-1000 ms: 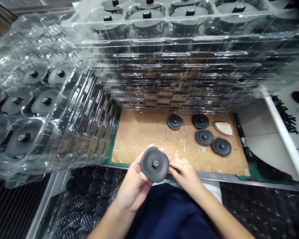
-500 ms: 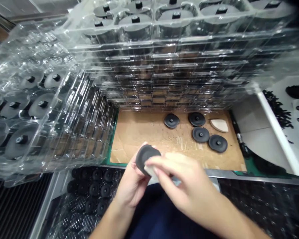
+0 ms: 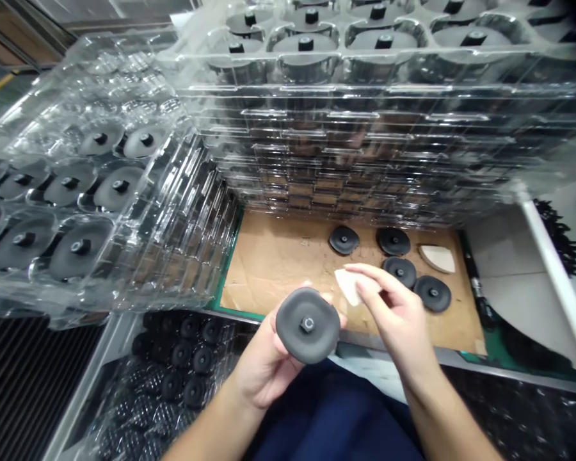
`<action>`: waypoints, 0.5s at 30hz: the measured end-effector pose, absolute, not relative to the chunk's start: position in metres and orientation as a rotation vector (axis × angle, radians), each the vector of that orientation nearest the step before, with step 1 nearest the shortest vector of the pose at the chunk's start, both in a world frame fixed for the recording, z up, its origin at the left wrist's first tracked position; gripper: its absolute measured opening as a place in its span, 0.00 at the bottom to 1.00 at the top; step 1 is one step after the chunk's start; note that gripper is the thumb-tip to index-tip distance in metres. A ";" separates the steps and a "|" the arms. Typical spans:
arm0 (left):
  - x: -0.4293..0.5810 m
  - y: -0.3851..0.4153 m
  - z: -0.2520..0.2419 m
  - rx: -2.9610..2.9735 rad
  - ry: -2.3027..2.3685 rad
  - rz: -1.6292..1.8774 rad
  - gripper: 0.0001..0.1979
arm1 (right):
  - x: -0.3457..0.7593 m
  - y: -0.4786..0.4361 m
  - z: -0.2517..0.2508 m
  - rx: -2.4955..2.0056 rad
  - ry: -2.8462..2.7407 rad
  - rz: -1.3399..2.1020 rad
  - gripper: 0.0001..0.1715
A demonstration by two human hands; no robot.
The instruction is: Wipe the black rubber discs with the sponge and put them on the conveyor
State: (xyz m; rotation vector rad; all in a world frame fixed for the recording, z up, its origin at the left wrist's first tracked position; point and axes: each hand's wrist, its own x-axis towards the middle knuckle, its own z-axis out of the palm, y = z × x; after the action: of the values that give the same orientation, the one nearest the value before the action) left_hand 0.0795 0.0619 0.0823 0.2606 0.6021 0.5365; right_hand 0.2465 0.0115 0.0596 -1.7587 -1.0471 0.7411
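Cardboard (image 3: 273, 256) lines the desk (image 3: 509, 349) mid-frame. At lower centre, the left hand (image 3: 269, 371) grips a black disc (image 3: 302, 336); the right hand (image 3: 406, 314), pinching a white pad (image 3: 350, 287), has just moved clear of it — so the disc's face shows uncovered.

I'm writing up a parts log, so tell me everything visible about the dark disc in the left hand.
The dark disc is matte near-black and looks like moulded plastic or rubber. Its outline is a rounded square, its face shallowly dished, with a short central stub whose tip shows a paler ring. That face is turned toward the camera. The left hand holds it from below and around the edge, near the cardboard's front edge. The right hand is apart from it. Its underside is hidden.
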 end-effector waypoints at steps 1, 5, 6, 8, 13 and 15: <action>0.080 0.061 0.085 0.256 0.580 0.528 0.25 | 0.244 0.019 0.046 -1.764 -1.042 0.767 0.13; 0.078 0.060 0.092 0.230 0.561 0.513 0.22 | 0.229 0.040 0.003 -1.804 -1.088 0.805 0.17; 0.076 0.060 0.092 0.214 0.553 0.511 0.22 | 0.225 0.041 -0.001 -1.820 -1.073 0.787 0.21; 0.073 0.060 0.089 0.173 0.500 0.516 0.24 | 0.219 0.037 -0.001 -1.830 -1.040 0.761 0.26; 0.067 0.059 0.080 0.141 0.360 0.479 0.24 | 0.215 0.010 0.016 -1.796 -0.992 0.815 0.22; 0.065 0.058 0.077 0.162 0.347 0.494 0.26 | 0.215 0.001 0.018 -1.791 -0.947 0.834 0.21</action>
State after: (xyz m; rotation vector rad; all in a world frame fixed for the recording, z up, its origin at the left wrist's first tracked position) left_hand 0.0650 0.0584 0.0775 0.1622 0.3474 0.4941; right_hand 0.2148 0.0005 0.0178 -1.7908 -0.9465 0.8343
